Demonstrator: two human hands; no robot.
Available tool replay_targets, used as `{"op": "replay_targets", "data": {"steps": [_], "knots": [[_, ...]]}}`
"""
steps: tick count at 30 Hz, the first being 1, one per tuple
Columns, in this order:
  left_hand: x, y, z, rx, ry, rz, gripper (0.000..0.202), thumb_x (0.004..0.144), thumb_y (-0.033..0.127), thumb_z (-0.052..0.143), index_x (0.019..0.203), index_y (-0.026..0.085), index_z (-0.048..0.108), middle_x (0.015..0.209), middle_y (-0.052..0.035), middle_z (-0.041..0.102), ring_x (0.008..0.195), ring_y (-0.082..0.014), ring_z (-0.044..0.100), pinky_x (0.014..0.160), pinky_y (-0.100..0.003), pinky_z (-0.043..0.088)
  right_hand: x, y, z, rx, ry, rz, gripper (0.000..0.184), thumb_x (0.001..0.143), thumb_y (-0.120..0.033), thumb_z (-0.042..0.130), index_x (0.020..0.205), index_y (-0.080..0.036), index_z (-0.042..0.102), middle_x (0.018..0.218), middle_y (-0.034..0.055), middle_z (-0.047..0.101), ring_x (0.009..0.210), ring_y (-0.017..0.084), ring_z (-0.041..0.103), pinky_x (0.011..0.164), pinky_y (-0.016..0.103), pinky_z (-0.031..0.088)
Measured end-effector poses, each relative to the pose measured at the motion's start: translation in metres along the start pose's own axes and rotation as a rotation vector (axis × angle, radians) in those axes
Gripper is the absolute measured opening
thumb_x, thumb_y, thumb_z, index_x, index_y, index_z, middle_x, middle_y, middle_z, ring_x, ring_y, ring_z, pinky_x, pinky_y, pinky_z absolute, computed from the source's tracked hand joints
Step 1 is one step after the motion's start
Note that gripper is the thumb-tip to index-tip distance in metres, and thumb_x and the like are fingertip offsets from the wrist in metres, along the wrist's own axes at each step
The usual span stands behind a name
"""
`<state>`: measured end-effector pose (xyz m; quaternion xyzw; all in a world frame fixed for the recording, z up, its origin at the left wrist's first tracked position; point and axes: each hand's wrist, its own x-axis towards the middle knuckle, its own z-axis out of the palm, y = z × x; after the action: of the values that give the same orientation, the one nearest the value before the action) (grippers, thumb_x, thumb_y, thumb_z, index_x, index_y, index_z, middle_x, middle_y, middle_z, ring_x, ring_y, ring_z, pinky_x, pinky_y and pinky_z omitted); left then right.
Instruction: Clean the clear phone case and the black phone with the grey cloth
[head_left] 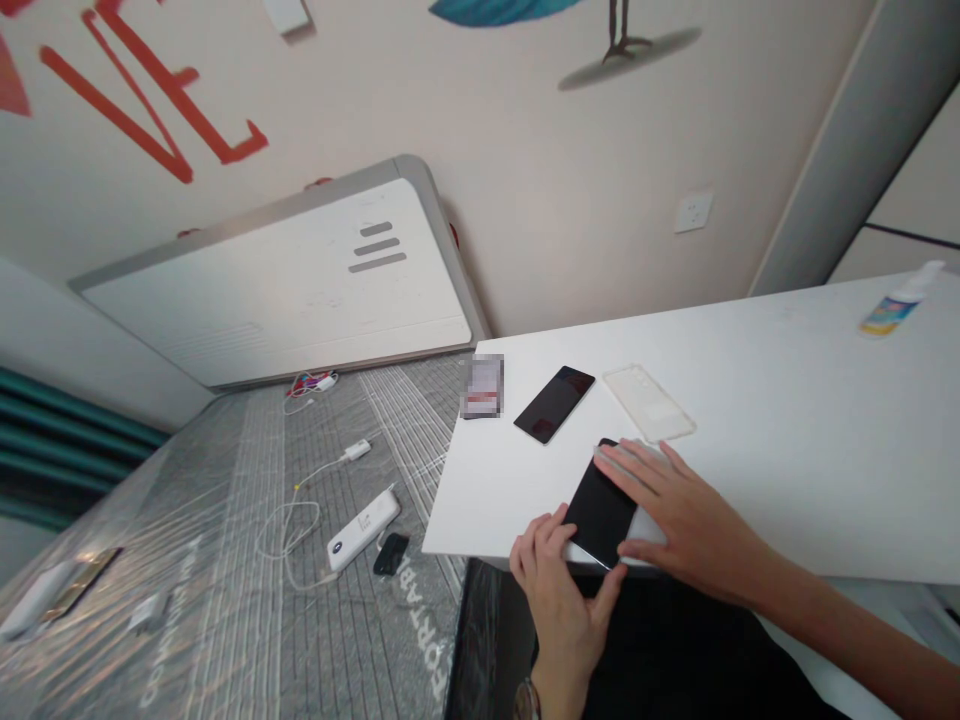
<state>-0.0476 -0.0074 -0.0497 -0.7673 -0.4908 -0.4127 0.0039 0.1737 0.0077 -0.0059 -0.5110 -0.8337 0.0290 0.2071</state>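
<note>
A black phone [598,505] lies face up at the near edge of the white table [787,420]. My left hand [559,585] grips its near end from below the table edge, thumb and fingers pinched on it. My right hand [679,510] lies on the phone's right side with fingers stretched out flat, over something pale beneath them that I cannot make out. A second black phone [553,403] lies farther back. A clear phone case [649,403] rests to its right.
A small blurred card [483,386] sits at the table's left corner. A spray bottle [896,300] lies at the far right. On the mattress to the left lie a white power bank [364,528], cables [296,525] and a small black object [391,553].
</note>
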Motion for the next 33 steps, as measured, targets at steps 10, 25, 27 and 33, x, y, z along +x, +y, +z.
{"op": "replay_targets", "data": {"steps": [10,25,27,33], "knots": [[-0.002,-0.002,0.003,0.018,0.06,-0.006,0.066,0.093,0.062,0.064,0.139,0.017,0.049,0.126,-0.0129,0.067,0.119,-0.0279,0.062,0.103,-0.046,0.043,0.003,0.003,-0.01,0.065,-0.085,-0.156,0.09,0.093,-0.073,0.057,0.166,-0.027,0.028,0.166,0.0111,0.04,0.153,0.036,0.037,0.125,0.062,0.028],[-0.001,-0.001,0.003,0.026,0.051,0.0,0.068,0.094,0.061,0.064,0.14,0.015,0.047,0.127,-0.0128,0.066,0.121,-0.0269,0.059,0.108,-0.044,0.037,0.004,0.02,-0.012,-0.032,-0.061,-0.177,0.086,0.095,-0.072,0.055,0.165,-0.029,0.03,0.164,0.0076,0.044,0.153,0.04,0.035,0.12,0.069,0.031],[-0.001,-0.002,0.003,0.035,0.055,0.007,0.068,0.094,0.061,0.064,0.14,0.014,0.047,0.127,-0.0128,0.066,0.121,-0.027,0.059,0.108,-0.044,0.037,0.004,0.019,-0.012,-0.024,-0.048,-0.163,0.087,0.094,-0.072,0.056,0.165,-0.029,0.03,0.165,0.0083,0.041,0.153,0.041,0.033,0.12,0.069,0.031],[-0.001,-0.004,0.004,0.044,0.071,0.022,0.067,0.094,0.062,0.064,0.139,0.014,0.049,0.127,-0.012,0.066,0.12,-0.0262,0.06,0.106,-0.042,0.039,0.006,0.018,-0.007,0.022,-0.124,-0.233,0.083,0.096,-0.072,0.053,0.165,-0.031,0.029,0.167,0.0055,0.038,0.155,0.036,0.032,0.123,0.064,0.031]]}}
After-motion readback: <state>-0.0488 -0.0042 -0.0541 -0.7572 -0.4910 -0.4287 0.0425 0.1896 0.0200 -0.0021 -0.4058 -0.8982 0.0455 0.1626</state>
